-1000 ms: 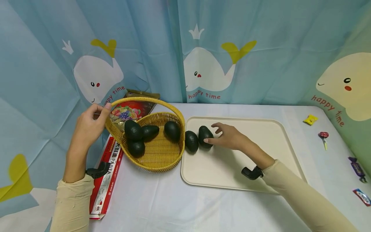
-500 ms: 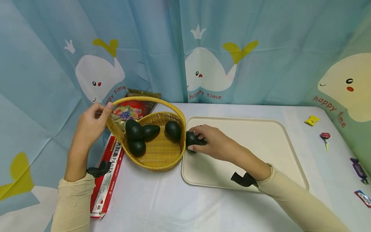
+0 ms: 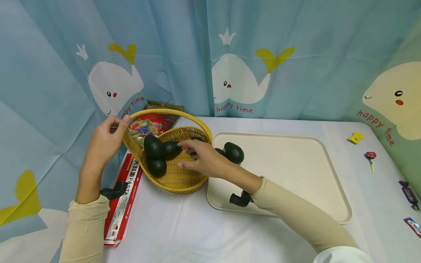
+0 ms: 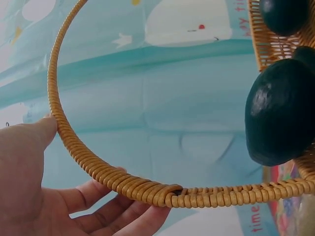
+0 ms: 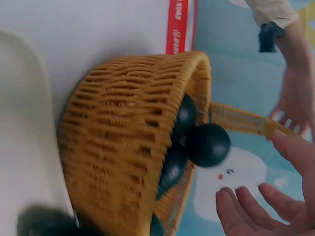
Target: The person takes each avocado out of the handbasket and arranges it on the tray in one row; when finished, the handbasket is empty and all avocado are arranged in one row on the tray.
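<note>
A woven yellow basket (image 3: 177,179) sits tilted at the table's left, with three dark avocados (image 3: 152,146) visible in it. My left hand (image 3: 108,137) grips its arched handle (image 3: 164,111) between thumb and fingers; in the left wrist view the handle (image 4: 123,182) crosses my palm. My right hand (image 3: 200,159) hovers over the basket's right rim with its fingers spread, holding nothing. In the right wrist view its fingers (image 5: 246,211) are empty beside the basket (image 5: 123,147). An avocado (image 3: 234,152) lies on the cream tray (image 3: 296,175); another one beside it is mostly hidden by my hand.
A red and white pasta box (image 3: 123,197) lies under the basket's left side, and a colourful snack bag (image 3: 148,126) is behind it. Wrapped candies (image 3: 370,155) are scattered along the table's right edge. A whale-print curtain hangs behind.
My right hand left the avocados on the tray and moved left over the basket. The left hand kept its hold on the handle.
</note>
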Demonstrator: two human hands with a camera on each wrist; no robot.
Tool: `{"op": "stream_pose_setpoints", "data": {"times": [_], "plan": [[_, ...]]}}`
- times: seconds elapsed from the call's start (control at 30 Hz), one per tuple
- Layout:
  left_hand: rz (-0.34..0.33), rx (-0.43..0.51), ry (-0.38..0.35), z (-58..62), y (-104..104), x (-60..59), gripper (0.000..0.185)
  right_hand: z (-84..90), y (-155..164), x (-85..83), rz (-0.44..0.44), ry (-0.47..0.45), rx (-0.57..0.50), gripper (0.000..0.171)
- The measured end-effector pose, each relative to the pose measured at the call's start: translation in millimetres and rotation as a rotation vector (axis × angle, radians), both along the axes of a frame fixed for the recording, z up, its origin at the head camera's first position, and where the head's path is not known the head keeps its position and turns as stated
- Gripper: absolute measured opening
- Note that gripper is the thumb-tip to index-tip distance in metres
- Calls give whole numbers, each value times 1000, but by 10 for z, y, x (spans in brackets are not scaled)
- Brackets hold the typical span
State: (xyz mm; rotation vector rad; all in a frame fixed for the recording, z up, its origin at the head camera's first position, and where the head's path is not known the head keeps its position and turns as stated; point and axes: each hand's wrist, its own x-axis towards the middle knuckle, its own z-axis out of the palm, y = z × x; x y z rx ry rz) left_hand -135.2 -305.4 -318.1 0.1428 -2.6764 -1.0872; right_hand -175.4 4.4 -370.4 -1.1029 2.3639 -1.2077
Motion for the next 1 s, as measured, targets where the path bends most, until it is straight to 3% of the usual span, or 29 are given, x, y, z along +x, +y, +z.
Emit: {"op": "stream_pose_setpoints", "data": {"times": [0.2, 0.5, 1.0], "plan": [[4, 0, -2, 3, -17, 3, 59, -78, -430, -122, 1, -27, 8, 64], [-7, 5, 0, 2, -9, 5, 58, -148, -893, -257, -31, -60, 126, 72], [-7, 7, 4, 3, -3, 8, 57, -229, -1162, -383, -55, -50, 202, 78]]}}
